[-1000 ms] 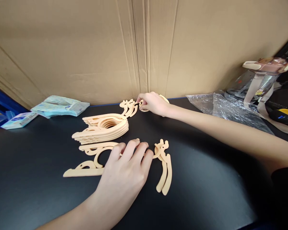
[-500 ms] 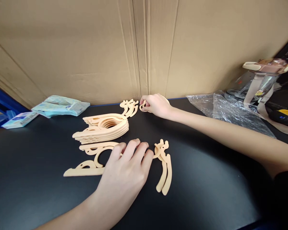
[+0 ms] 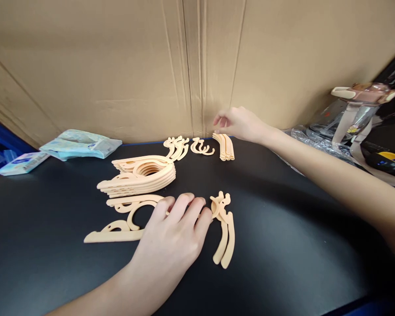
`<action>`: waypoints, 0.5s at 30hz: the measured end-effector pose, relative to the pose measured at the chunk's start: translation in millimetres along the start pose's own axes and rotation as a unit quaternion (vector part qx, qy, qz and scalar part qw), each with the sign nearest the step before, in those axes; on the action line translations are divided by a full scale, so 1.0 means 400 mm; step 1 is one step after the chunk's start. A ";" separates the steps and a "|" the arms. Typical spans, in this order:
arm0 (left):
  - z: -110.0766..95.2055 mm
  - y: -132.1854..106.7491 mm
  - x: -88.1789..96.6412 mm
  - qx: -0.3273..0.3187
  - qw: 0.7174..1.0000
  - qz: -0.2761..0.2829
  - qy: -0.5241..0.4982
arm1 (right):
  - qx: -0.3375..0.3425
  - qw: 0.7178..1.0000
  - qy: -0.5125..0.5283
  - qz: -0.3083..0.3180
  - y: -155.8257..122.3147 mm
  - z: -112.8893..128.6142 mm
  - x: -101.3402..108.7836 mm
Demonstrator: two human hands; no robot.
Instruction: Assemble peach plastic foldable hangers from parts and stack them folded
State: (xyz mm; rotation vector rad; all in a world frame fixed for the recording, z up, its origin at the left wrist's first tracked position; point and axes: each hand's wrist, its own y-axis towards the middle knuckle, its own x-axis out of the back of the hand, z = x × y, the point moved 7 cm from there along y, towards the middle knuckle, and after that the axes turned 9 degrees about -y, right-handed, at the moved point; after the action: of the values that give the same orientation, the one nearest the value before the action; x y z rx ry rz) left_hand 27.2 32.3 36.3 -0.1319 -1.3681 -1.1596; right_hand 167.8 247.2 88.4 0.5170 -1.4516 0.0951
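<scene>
My left hand [image 3: 174, 232] lies flat with fingers stretched out on peach plastic hanger pieces [image 3: 125, 219] on the black table [image 3: 283, 245]. Just right of it lie two curved arm pieces [image 3: 224, 237]. Behind it sits a stack of folded hangers [image 3: 141, 175]. My right hand [image 3: 240, 123] hovers at the back by the cardboard wall, fingers loosely apart and holding nothing, just above a small bundle of curved pieces [image 3: 226, 147]. Loose hook pieces [image 3: 201, 147] and a cluster of hooks [image 3: 177, 147] lie to its left.
A cardboard wall [image 3: 197, 61] closes the back. Pale blue packets [image 3: 80, 144] and a smaller packet [image 3: 21, 162] lie at the back left. Crumpled clear plastic [image 3: 294, 136], a glass jug with a pink lid [image 3: 355, 109] and a dark device [image 3: 382, 160] stand at the right.
My right hand let go of the hook piece, which now lies on the table, and rose to the right above the curved bundle. The left hand stayed put.
</scene>
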 end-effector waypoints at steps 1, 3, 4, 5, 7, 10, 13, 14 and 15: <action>0.000 0.000 -0.002 -0.001 1.000 0.000 -0.001 | -0.013 1.000 -0.007 0.012 -0.006 -0.016 -0.004; 0.000 0.001 -0.005 -0.003 1.000 0.000 0.000 | -0.040 0.998 -0.018 0.040 -0.017 -0.042 -0.021; 0.001 0.002 -0.007 -0.003 1.000 0.001 0.000 | -0.052 0.997 -0.021 0.056 -0.022 -0.053 -0.032; 0.001 0.002 -0.008 -0.003 1.000 -0.001 -0.001 | -0.063 0.995 -0.024 0.070 -0.026 -0.063 -0.043; 0.002 0.002 -0.010 -0.002 1.000 0.000 -0.003 | -0.081 0.992 -0.026 0.094 -0.033 -0.079 -0.062; 0.002 0.001 -0.009 -0.003 1.000 0.005 -0.006 | -0.099 0.989 -0.029 0.109 -0.036 -0.092 -0.073; 0.002 0.000 -0.005 -0.004 1.000 0.005 -0.009 | -0.109 0.987 -0.036 0.109 -0.035 -0.096 -0.075; 0.003 0.000 -0.005 -0.003 1.000 0.005 -0.009 | -0.111 0.987 -0.039 0.109 -0.035 -0.094 -0.076; 0.003 0.000 -0.004 -0.002 1.000 0.004 -0.009 | -0.111 0.987 -0.042 0.110 -0.035 -0.092 -0.078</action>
State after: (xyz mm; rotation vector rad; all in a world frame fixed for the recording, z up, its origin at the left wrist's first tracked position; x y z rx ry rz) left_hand 26.6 34.2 35.2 -0.1510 -1.3806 -1.1562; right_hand 202.6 257.0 53.5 0.1783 -1.5768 0.0858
